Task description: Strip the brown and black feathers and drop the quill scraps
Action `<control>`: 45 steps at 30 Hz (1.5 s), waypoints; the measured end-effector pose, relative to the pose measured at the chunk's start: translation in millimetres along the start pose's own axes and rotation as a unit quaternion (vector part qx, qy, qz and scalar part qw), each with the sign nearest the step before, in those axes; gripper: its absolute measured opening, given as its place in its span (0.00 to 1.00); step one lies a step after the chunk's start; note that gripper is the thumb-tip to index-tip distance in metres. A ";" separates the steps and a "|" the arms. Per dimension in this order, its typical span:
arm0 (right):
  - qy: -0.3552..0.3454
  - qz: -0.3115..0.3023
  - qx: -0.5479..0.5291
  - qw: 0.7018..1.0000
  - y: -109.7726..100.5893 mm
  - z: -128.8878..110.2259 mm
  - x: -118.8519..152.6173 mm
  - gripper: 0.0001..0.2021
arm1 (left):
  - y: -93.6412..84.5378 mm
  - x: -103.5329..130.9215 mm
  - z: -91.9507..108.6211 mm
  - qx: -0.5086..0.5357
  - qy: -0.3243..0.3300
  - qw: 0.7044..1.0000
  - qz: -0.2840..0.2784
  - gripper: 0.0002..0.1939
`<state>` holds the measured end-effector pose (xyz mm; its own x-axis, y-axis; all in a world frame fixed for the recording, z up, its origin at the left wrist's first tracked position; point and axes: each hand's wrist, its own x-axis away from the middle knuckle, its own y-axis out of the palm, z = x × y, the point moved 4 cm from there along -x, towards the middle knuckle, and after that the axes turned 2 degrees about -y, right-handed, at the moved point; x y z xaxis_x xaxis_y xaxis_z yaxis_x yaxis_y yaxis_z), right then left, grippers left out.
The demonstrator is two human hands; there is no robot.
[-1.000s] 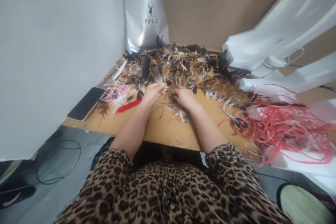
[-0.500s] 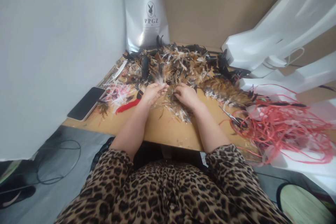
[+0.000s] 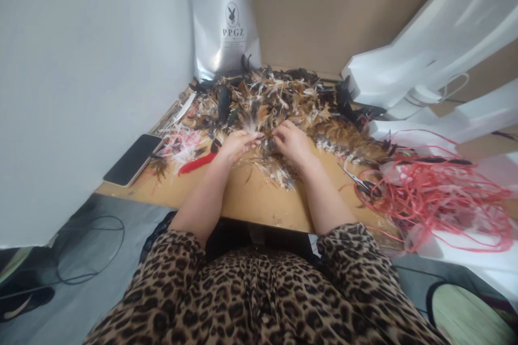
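My left hand (image 3: 242,144) is closed in a pinch on some feathers (image 3: 253,123), whose pale and brown ends fan out above the fingers. Beside it on the right, my right hand (image 3: 290,143) reaches in at the near edge of a large feather pile (image 3: 279,91), its fingers bent and partly hidden. Whether those fingers hold a feather I cannot tell. Small loose feathers (image 3: 281,177) lie on the wooden table (image 3: 267,207) just below the hands. A red strip (image 3: 197,164) with a dark end lies by my left wrist.
A phone (image 3: 133,159) and pink and white shreds (image 3: 182,143) lie at left. Scissors (image 3: 360,179) and a tangle of red plastic strapping (image 3: 441,194) are at right. A silver bag (image 3: 226,16) stands behind the pile. White foam pieces (image 3: 388,75) rise at the right.
My right hand has shifted slightly up and to the right over the feathers. My left hand keeps its pinch in nearly the same place, its fingers extended a little further right.
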<state>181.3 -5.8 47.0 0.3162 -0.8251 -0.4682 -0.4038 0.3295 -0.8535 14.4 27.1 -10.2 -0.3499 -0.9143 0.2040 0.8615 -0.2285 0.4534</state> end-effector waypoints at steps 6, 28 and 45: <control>-0.006 0.059 -0.036 0.998 -3.7 2.8 1.4 0.09 | 4.8 2.9 -1.5 -0.024 -0.027 0.999 -0.023 0.03; 0.275 0.085 -0.539 0.792 31.8 -11.3 -2.8 0.14 | 16.7 5.9 1.6 0.041 0.006 0.999 -0.033 0.02; 0.246 0.129 -0.519 0.809 29.9 -7.1 -3.4 0.13 | 15.5 5.2 -7.1 0.043 -0.061 0.997 -0.031 0.01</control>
<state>162.1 3.6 24.7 -0.1706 -0.9568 -0.2356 -0.9853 0.1685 0.0292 28.5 16.4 -8.2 -0.4491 -0.8502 0.2749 0.8037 -0.2500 0.5400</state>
